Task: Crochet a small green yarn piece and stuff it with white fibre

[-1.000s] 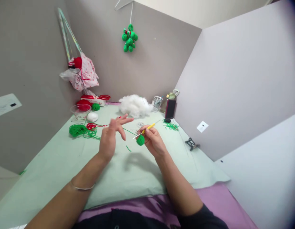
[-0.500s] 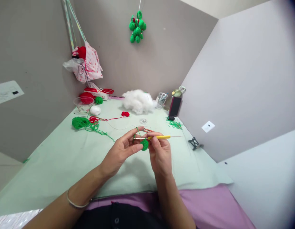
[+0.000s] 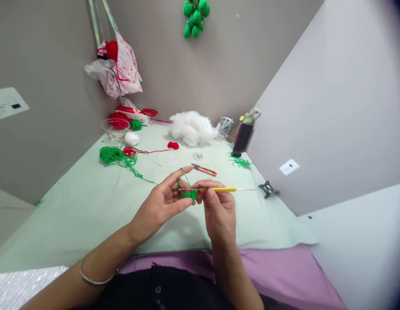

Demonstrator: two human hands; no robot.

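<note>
The crochet hook [image 3: 218, 189] has a yellow handle and thin metal ends, and it is almost level. Its left part crosses the upper edge of the small green crochet piece [image 3: 190, 196], near the rising green yarn [image 3: 187, 178].

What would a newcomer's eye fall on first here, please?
Probably the big white fluff at the back of the table. Next, the yellow-handled hook in the right hand, beside the green crochet piece in the left hand. At the top edge, green balls show against the wall.
</note>
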